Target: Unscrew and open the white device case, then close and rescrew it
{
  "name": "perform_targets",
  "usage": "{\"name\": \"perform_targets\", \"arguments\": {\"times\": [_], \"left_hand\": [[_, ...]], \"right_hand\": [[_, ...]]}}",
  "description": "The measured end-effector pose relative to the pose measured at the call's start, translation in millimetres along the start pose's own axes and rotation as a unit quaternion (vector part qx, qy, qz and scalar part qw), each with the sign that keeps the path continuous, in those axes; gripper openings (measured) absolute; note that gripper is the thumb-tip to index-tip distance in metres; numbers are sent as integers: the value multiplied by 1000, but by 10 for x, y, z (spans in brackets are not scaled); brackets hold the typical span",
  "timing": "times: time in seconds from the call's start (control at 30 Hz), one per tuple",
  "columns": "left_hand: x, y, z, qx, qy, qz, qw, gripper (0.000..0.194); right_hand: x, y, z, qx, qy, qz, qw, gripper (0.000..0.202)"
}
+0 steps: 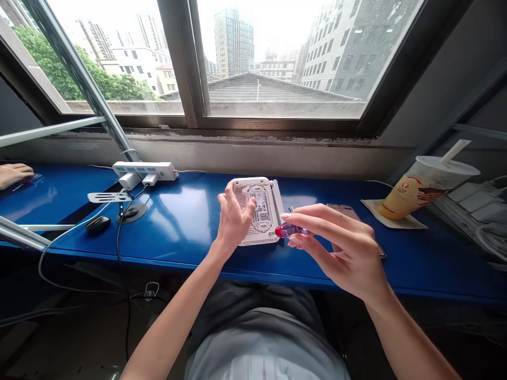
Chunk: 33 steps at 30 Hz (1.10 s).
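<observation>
At twelve o'clock, your left hand clasps the unopened router; your right hand grips a screwdriver.

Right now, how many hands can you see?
3. The left hand is on the white router, the right hand holds a screwdriver, and another person's hand is at the far left edge. None looks hidden behind anything here.

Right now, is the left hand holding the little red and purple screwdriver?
No, the right hand holds the screwdriver, while the left hand holds the white router.
</observation>
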<state>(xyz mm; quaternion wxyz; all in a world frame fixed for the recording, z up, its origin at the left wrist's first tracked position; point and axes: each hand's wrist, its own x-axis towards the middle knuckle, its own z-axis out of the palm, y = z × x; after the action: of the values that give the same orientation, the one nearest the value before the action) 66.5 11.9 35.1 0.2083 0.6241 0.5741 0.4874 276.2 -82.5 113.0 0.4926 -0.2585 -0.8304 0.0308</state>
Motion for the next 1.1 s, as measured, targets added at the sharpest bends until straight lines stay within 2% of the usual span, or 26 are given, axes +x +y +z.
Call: {"name": "perform_targets", "arguments": {"times": [0.17,0.4,0.5,0.7,0.87,0.97,1.1], "left_hand": [[-4,0,0,-1,0,-1,1000,72],[-4,-11,1,1,4,1,1000,72],[1,-14,3,5,6,2,1000,71],[3,-10,2,5,2,-4,1000,72],[4,-2,-1,4,5,-3,1000,71],[6,-2,-1,2,4,-6,1000,71],[7,-4,3,-4,0,-7,1000,71]], "right_hand": [[-26,-3,-55,29,-38,3,999,56],[0,-5,5,-28,-4,15,999,33],[15,-12,16,-30,-12,17,999,25],[-30,-21,-40,45,-69,50,995,37],[-21,-18,50,-28,-5,41,999,22],[-8,-82,92,-57,43,29,997,26],[-44,-240,14,-109,114,37,987,37]]}}
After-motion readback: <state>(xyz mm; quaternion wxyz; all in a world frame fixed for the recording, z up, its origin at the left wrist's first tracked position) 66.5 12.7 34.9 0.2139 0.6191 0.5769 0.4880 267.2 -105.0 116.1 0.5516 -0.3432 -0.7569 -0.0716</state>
